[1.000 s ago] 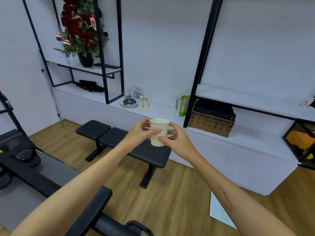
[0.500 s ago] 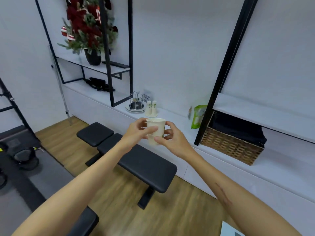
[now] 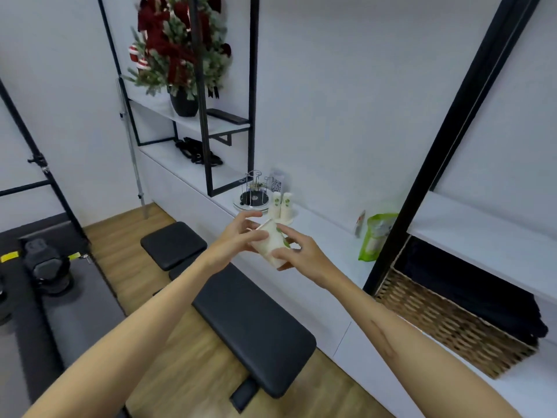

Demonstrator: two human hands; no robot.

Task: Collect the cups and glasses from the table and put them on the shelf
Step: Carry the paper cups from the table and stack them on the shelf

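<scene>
A cream paper cup (image 3: 270, 243) with a green mark is held in front of me, tilted with its rim up and to the left. My left hand (image 3: 238, 236) grips its rim side and my right hand (image 3: 297, 254) grips its base side. Just beyond, on the low white shelf (image 3: 328, 233), two upside-down stacks of similar paper cups (image 3: 281, 205) stand on a small plate. Behind them a wire cup rack (image 3: 254, 191) sits on a round tray.
A black padded bench (image 3: 247, 321) stands on the wood floor between me and the shelf. A green pouch (image 3: 375, 236), a black upright post (image 3: 446, 137) and a wicker basket (image 3: 446, 324) are to the right. A potted Christmas arrangement (image 3: 180, 52) sits on an upper shelf at left.
I have moved closer to the shelf and the view has swung left. The cup, upright before, is now tilted in both hands and sits nearer the cup stacks.
</scene>
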